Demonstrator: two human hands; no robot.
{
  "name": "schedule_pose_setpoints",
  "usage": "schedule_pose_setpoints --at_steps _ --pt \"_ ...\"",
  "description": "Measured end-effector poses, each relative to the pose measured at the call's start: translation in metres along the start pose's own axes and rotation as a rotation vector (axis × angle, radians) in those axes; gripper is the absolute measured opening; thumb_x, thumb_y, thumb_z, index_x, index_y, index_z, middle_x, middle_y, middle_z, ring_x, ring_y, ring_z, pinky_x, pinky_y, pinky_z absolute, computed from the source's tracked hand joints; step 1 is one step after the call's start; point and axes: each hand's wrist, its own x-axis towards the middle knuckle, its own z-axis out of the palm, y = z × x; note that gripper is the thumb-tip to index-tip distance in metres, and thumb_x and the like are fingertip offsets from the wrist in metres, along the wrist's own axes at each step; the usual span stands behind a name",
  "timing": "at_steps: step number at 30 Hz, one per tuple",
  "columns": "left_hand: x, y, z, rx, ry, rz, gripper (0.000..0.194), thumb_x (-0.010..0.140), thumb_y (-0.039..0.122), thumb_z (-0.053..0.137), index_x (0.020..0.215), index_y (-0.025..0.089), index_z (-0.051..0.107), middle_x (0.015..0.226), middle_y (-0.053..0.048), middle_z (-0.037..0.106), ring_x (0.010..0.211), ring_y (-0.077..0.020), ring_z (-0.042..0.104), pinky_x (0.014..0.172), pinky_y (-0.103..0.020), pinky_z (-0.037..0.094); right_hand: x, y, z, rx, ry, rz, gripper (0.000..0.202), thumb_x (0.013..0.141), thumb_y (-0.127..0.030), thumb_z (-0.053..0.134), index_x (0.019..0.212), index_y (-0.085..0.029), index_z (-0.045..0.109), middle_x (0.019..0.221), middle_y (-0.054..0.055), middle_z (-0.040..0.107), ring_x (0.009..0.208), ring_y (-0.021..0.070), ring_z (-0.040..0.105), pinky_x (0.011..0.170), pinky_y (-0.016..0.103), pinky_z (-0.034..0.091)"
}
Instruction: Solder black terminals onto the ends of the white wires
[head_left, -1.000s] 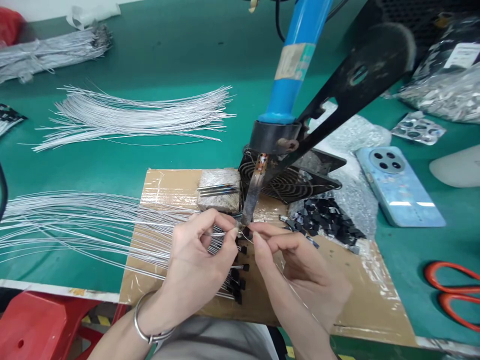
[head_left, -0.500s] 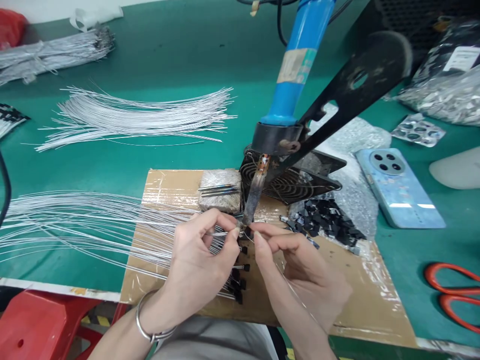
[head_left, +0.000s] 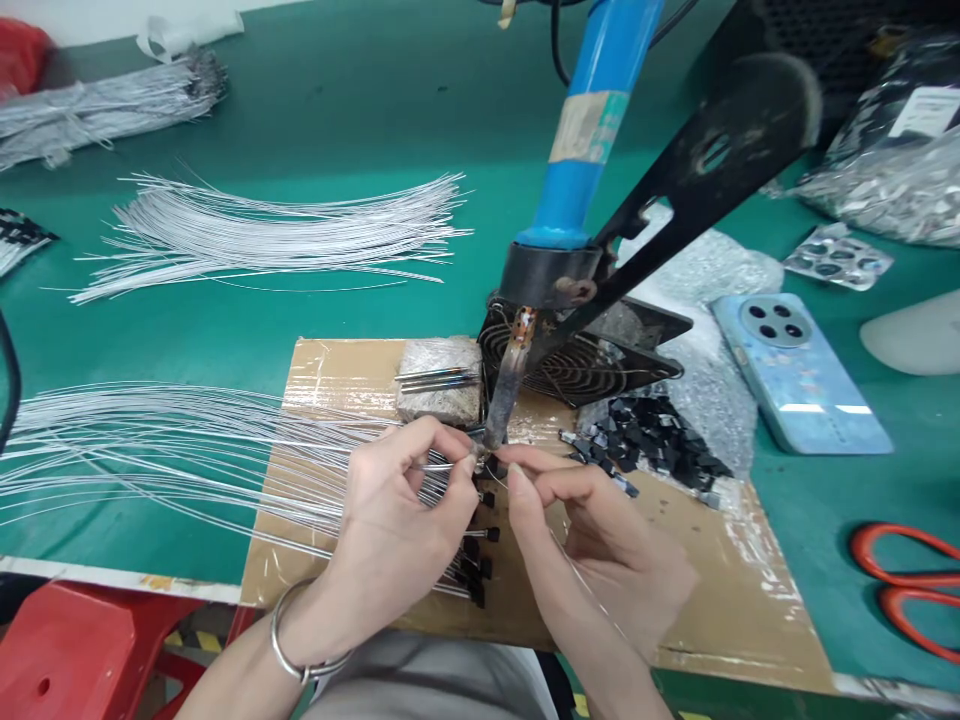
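A blue-handled soldering iron [head_left: 581,130] is clamped tip-down, its dark tip ending between my hands. My left hand [head_left: 409,510] is closed, thumb and forefinger pinching the end of a white wire [head_left: 441,467] beside the tip; the exact joint is hidden by the fingers. On the other side my right hand [head_left: 600,540] pinches a thin strand of solder wire [head_left: 577,572], which runs back over the palm towards the wrist. Under my left hand lie several white wires [head_left: 315,470] with black pieces [head_left: 472,570] on their ends.
A cardboard sheet [head_left: 720,590] lies on the green table. Behind the iron stands a black fan [head_left: 585,365], with a wrapped block [head_left: 439,385] beside it. Black chips [head_left: 660,440], a blue phone [head_left: 802,380] and red-handled scissors [head_left: 900,585] are on the right. More white wires [head_left: 292,230] lie behind.
Almost nothing differs. My right hand has shifted very slightly left, and the view has moved a touch; both hands stay at the iron's tip.
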Motion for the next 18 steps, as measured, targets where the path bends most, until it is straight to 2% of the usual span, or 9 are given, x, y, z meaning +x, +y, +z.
schedule_pose_setpoints --at_steps 6,18 --pt "-0.0013 0.0020 0.0001 0.055 0.004 0.035 0.013 0.083 0.015 0.059 0.071 0.018 0.063 0.078 -0.002 0.072 0.055 -0.0106 0.040 0.049 -0.025 0.032 -0.0006 0.0001 0.0010 -0.012 -0.002 -0.016 0.015 0.085 -0.018 0.071 0.073 -0.024 0.064 0.091 0.004 0.077 0.086 0.0210 0.076 0.077 0.030 0.059" --pt "-0.0024 0.0028 -0.0006 0.067 0.016 0.047 0.014 0.084 0.013 0.060 0.072 0.018 0.064 0.078 -0.001 0.073 0.058 -0.0112 0.044 0.048 -0.024 0.031 -0.0017 0.0038 0.0010 -0.004 -0.016 -0.091 0.017 0.084 -0.010 0.070 0.078 -0.024 0.064 0.093 0.003 0.077 0.087 0.0174 0.075 0.080 0.028 0.058"
